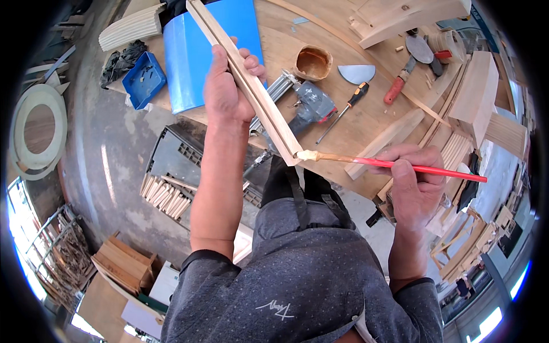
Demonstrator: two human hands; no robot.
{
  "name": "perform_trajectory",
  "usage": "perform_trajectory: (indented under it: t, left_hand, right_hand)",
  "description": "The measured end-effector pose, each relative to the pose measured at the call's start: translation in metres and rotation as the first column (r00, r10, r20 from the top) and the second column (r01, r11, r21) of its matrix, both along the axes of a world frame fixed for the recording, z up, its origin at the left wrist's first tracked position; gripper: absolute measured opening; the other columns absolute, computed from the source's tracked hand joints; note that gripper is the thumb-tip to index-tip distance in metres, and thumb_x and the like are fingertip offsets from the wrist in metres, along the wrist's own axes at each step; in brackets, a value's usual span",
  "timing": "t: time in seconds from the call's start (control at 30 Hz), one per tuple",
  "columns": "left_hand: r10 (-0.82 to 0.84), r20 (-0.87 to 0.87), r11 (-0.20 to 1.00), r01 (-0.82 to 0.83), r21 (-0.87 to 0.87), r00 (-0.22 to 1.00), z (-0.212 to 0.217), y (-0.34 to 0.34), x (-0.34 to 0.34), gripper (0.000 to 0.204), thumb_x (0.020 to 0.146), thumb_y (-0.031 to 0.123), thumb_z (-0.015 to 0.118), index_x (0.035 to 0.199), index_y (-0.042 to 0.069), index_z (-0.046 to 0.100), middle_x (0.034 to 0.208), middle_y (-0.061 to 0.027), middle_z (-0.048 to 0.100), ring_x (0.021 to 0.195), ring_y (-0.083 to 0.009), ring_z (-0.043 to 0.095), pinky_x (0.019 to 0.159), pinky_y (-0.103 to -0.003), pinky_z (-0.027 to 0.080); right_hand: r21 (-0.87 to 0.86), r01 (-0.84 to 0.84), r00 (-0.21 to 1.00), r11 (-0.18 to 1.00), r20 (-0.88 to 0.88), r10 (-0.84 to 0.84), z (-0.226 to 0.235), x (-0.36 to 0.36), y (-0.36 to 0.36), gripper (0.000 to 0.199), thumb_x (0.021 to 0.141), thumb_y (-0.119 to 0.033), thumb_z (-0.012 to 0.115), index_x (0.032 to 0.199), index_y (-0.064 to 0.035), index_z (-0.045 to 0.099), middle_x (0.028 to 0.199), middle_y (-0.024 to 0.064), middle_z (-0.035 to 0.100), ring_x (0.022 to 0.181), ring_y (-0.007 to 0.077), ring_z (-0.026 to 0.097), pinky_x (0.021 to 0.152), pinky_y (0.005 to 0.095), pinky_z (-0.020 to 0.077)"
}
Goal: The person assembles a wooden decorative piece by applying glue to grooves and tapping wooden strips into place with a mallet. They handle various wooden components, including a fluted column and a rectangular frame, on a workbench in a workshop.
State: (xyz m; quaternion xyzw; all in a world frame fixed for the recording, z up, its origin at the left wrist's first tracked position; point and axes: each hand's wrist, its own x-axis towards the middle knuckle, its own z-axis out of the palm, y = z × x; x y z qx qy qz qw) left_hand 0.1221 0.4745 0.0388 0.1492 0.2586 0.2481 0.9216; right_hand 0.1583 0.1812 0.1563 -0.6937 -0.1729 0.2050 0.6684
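Note:
My left hand point(231, 86) is wrapped round a long pale wooden strip point(251, 86) with a groove along its length, held aslant over the workbench edge. Between the fingers of my right hand point(414, 180) is a thin brush point(423, 168) with a red handle. Its glue-coated tip touches the near end of the strip, at the groove. A cup of brown glue point(313, 62) stands on the bench beyond the strip. Beside it lie a nail gun point(311, 106), partly hidden by the strip, and a screwdriver point(346, 111) with a black and orange handle.
A blue sheet point(189, 68) and a blue tray point(146, 80) lie at the bench's left. On the right are a red-handled scraper point(400, 83), a grey half-round plate point(356, 74) and thick wooden blocks point(474, 100). Below left, a bin point(166, 197) holds short wooden dowels.

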Motion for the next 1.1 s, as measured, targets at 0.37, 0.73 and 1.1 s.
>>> perform_trajectory:
  t: [0.37, 0.73, 1.1]
  left_hand:
    - [0.042, 0.014, 0.999, -0.042, 0.016, 0.999, -0.006, 0.004, -0.004, 0.039, 0.112, 0.035, 0.04, 0.125, 0.0, 0.05, 0.091, -0.0077, 0.049, 0.078, -0.0177, 0.051, 0.07, -0.033, 0.049]
    - [0.059, -0.005, 0.97, -0.056, 0.236, 0.998, 0.018, -0.011, -0.004, 0.037, 0.112, 0.035, 0.044, 0.131, 0.004, 0.048, 0.092, -0.0077, 0.05, 0.078, -0.0166, 0.05, 0.069, -0.031, 0.047]
    - [-0.022, -0.031, 0.968, 0.03, 0.249, 0.999, 0.006, -0.009, -0.002, 0.032, 0.111, 0.03, 0.048, 0.131, 0.006, 0.05, 0.09, -0.0054, 0.051, 0.074, -0.0159, 0.048, 0.065, -0.03, 0.045]
  right_hand:
    - [-0.086, -0.042, 0.998, 0.995, 0.043, 0.046, 0.002, -0.001, -0.002, 0.009, 0.099, 0.005, 0.059, 0.103, 0.0012, 0.053, 0.101, 0.0192, 0.071, 0.088, 0.019, 0.072, 0.077, 0.0291, 0.0595]
    - [-0.123, 0.003, 1.0, 0.992, 0.009, -0.002, 0.013, 0.0, 0.025, 0.011, 0.096, 0.003, 0.067, 0.099, -0.0006, 0.057, 0.094, 0.0106, 0.072, 0.081, 0.0104, 0.071, 0.068, 0.0199, 0.0544]
    - [-0.153, -0.189, 0.926, 0.97, 0.301, 0.228, 0.007, -0.002, 0.001, 0.017, 0.094, 0.009, 0.06, 0.106, -0.0026, 0.056, 0.1, 0.0157, 0.073, 0.09, 0.0227, 0.071, 0.079, 0.0339, 0.0548]
